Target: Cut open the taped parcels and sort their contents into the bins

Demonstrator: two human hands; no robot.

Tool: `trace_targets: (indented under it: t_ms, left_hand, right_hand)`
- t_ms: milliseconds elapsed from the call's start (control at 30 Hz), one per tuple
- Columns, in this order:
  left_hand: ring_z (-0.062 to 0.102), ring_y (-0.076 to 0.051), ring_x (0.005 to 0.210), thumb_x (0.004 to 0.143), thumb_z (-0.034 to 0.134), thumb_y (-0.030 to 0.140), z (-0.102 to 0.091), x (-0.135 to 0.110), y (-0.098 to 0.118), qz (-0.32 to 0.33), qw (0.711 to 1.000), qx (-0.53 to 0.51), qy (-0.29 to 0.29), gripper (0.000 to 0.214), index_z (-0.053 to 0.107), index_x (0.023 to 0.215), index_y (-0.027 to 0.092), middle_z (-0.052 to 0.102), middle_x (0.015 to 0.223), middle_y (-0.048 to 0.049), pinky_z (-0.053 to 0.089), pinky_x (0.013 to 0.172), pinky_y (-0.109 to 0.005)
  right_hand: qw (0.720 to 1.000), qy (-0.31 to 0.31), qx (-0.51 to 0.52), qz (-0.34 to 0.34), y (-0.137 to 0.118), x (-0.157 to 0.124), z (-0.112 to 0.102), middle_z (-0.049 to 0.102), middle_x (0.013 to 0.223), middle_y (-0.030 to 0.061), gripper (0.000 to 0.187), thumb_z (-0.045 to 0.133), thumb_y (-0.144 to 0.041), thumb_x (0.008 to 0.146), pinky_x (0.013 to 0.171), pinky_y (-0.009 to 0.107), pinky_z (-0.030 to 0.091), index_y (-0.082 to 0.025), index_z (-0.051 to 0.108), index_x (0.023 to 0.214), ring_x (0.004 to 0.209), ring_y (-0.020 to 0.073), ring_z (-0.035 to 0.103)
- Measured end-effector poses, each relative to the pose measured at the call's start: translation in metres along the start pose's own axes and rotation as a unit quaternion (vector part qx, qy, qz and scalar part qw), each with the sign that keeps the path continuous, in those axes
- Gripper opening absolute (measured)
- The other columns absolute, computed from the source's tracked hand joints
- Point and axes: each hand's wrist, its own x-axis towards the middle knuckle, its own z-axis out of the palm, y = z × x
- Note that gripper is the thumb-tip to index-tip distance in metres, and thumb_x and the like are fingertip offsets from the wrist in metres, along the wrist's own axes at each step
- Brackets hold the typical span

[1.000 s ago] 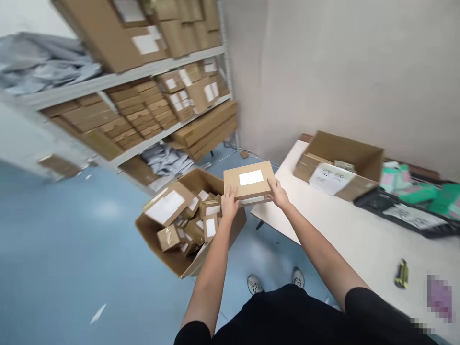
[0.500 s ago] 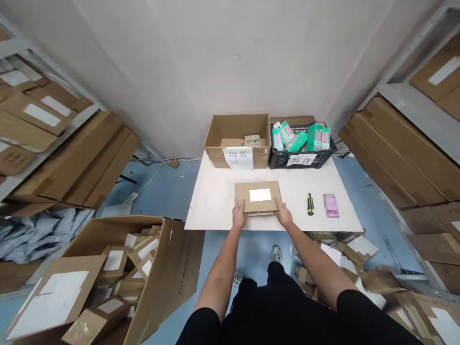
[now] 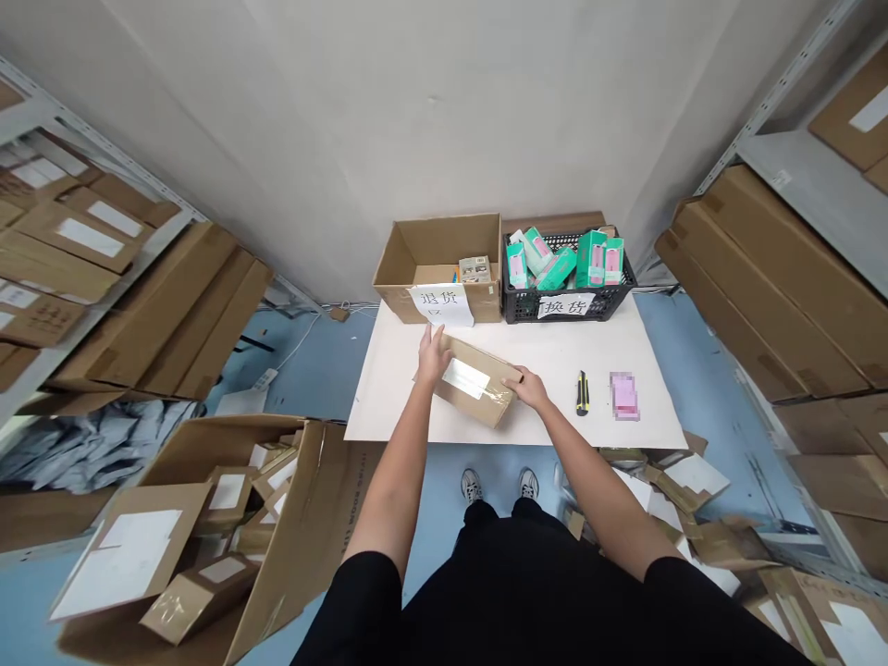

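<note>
Between my two hands is a brown cardboard box (image 3: 494,392) with a white label and shiny tape on one end. It is turned at an angle over the front of the white table (image 3: 388,407). My left hand (image 3: 434,354) grips its far left corner, and my right hand (image 3: 528,387) grips its right end. To the right on the table lie a yellow-and-black box cutter (image 3: 582,394) and a pink item (image 3: 625,396) that is blurred out.
At the table's back stand an open carton (image 3: 395,301) with a paper sign and a black crate (image 3: 513,308) of green-and-pink boxes. A large carton (image 3: 315,518) of parcels is at left, loose parcels (image 3: 694,481) at right. Loaded shelves (image 3: 163,242) flank both sides.
The box has been turned clockwise, its left end now farther from me and its right end nearer. My left hand has moved up and left with it. My view has shifted slightly.
</note>
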Motion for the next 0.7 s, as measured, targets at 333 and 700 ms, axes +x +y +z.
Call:
trace_targets:
  t_ms: [333, 700]
  left_hand:
    - [0.005, -0.049, 0.165, 0.072, 0.083, 0.07, 0.061, -0.043, 0.0, -0.083, 0.967, 0.104, -0.217, 0.13, 0.021, 0.169, 0.01, 0.01, 0.177, -0.0326, 0.034, 0.125, -0.059]
    - [0.01, -0.043, 0.166, 0.067, 0.081, 0.075, 0.052, 0.015, -0.058, 0.055, 0.94, 0.221, -0.254, 0.143, 0.008, 0.175, 0.017, 0.017, 0.18, -0.019, 0.044, 0.121, -0.057]
  right_hand:
    - [0.986, 0.062, -0.148, -0.047, -0.003, -0.008, -0.003, 0.034, 0.174, 0.0154, 0.075, 0.063, -0.055, 0.1, 0.119, 0.047, 0.041, -0.027, 0.041, 0.166, 0.161, 0.0347, 0.029]
    - [0.967, 0.099, -0.081, 0.222, 0.164, 0.012, -0.05, 0.054, 0.155, 0.0222, 0.064, 0.051, -0.039, 0.106, 0.114, 0.045, 0.046, -0.018, 0.039, 0.165, 0.143, 0.0326, 0.053]
